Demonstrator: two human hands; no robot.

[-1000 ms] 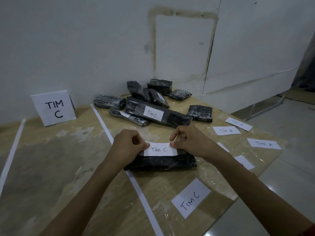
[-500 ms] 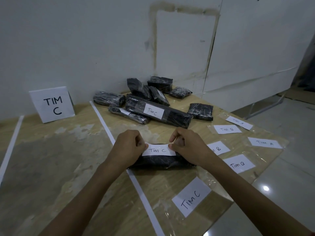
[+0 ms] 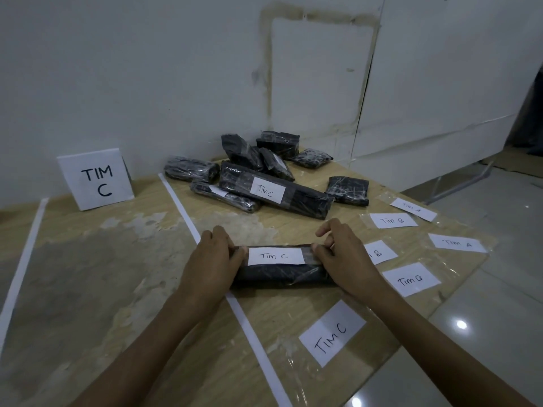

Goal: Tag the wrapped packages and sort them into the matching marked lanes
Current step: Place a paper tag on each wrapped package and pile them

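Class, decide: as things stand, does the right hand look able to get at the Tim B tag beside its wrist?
Probably yes: the Tim B tag lies flat beside the right hand, nothing between them, but that hand must first release the package.

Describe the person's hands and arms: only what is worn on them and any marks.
Both the left hand and the right hand are bare: no gloves, and no rings in view. The left forearm and right forearm are bare too, with no watch or bracelet at the wrists. No sleeve shows on either side.
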